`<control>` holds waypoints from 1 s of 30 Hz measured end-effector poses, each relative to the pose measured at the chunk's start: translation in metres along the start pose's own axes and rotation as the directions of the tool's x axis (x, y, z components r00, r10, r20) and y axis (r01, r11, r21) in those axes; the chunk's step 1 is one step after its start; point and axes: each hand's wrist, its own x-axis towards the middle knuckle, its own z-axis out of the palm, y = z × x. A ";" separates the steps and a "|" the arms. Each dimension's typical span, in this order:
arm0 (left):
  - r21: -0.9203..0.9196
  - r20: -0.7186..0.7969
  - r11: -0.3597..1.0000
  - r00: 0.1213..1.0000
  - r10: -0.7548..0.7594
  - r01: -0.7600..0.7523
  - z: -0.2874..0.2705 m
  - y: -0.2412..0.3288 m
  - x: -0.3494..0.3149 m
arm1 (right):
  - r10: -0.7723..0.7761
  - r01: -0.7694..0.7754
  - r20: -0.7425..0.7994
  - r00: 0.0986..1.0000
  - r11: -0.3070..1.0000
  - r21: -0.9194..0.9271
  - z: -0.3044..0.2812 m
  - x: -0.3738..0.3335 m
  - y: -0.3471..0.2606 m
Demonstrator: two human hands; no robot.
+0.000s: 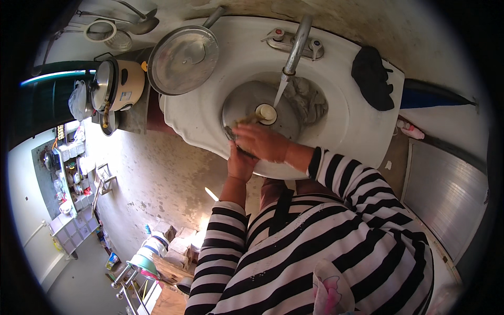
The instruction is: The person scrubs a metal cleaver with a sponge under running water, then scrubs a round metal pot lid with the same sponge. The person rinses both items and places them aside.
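Observation:
A round grey metal lid [289,113] with a cream knob lies tilted in the white sink [341,123], under a thin stream of water from the tap [296,47]. Gripping the lid's near left edge is my left hand [241,164], its fingers partly hidden beneath the rim. My right hand [265,143] is pressed on the lid's near left part, fingers together and pointing left. Something yellowish-brown shows at its fingertips, too covered to make out. Beside the lid, a wet grey cloth [312,100] is bunched in the basin's right side.
A flat metal pan [181,65] rests on the sink's left ledge, next to a rice cooker [126,84]. A black cloth [373,79] lies on the right ledge. Ladles and strainers [100,30] hang at the upper left. A pale panel [446,189] leans at the right.

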 end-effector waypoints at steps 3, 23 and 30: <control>-0.717 0.114 0.696 0.991 0.070 0.034 0.002 0.005 0.004 | 0.180 -0.179 -0.076 0.981 0.984 0.020 -0.001 0.002 -0.003; -0.959 0.177 0.188 0.968 -0.181 0.210 0.009 0.003 0.005 | 0.356 -0.355 -0.120 0.927 0.934 0.026 -0.023 -0.061 0.008; -0.973 0.195 0.117 0.979 -0.050 0.200 0.005 0.009 0.007 | 0.159 -0.162 -0.039 0.986 0.983 -0.083 -0.009 -0.053 -0.004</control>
